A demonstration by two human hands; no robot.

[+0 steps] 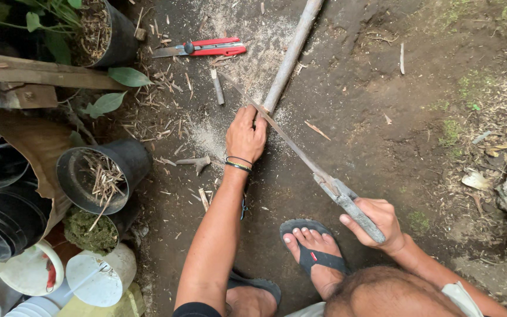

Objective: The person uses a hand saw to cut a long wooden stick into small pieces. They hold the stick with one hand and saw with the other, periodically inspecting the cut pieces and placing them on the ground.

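Clearly, left hand [245, 135] clamps the stick [289, 58] beside the saw [300, 155], which right hand [377, 220] grips; a slipping blade could cut fingers.

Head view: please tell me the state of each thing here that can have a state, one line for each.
Left hand: closed on the bamboo pole, pressing it to the ground.
Right hand: closed on the saw handle.
Bamboo pole: lying on the soil.
Saw: blade set across the pole.
Red cutter knife: lying on the ground, blade out.
Black pot: tipped on its side.
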